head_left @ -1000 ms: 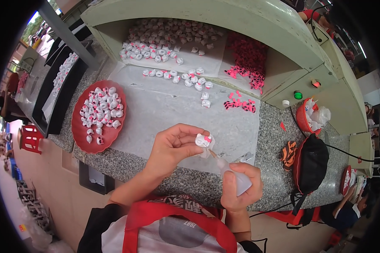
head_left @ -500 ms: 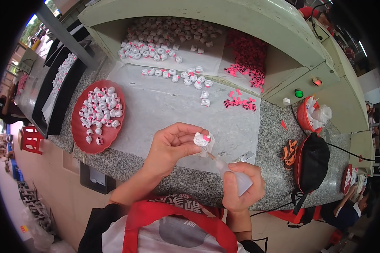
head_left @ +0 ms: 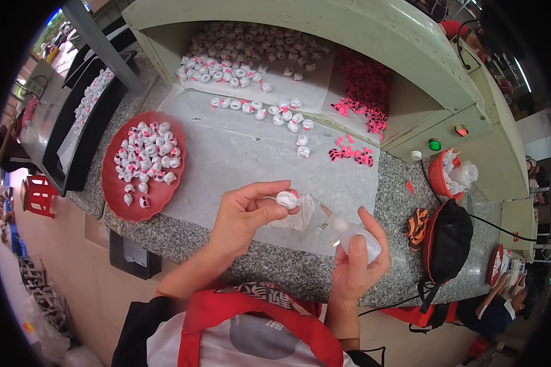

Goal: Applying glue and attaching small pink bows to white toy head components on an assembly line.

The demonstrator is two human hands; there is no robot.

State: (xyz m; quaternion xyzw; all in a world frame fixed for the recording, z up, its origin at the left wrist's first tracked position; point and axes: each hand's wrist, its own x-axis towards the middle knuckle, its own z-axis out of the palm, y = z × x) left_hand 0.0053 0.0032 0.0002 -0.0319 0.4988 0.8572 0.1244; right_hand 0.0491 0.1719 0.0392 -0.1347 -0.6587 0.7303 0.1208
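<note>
Pinched between the thumb and fingers of my left hand (head_left: 242, 214) is a small white cat-head piece (head_left: 286, 200) with a pink spot at its upper right edge. Just below and beside it lies a crumpled whitish cloth (head_left: 303, 214). My right hand (head_left: 355, 272) is wrapped round a translucent squeeze bottle (head_left: 356, 240), its thin brownish nozzle tilted up to the left, apart from the piece. Beyond both hands, small pink bows (head_left: 351, 156) with dark spots sit in a cluster on the white sheet (head_left: 226, 159), near a loose row of white pieces (head_left: 280, 113).
A red scalloped plate (head_left: 113, 202) heaped with white-and-pink pieces stands at left. Behind, a pale green shelf (head_left: 288, 15) holds many more pieces and bows. On the right are a red basket (head_left: 438, 177), an orange-and-black cloth (head_left: 417, 226) and a black bag (head_left: 450, 238).
My right hand has drawn the bottle away to the right, its nozzle leaving the white piece. In my left hand the piece has turned, and more of the cloth shows.
</note>
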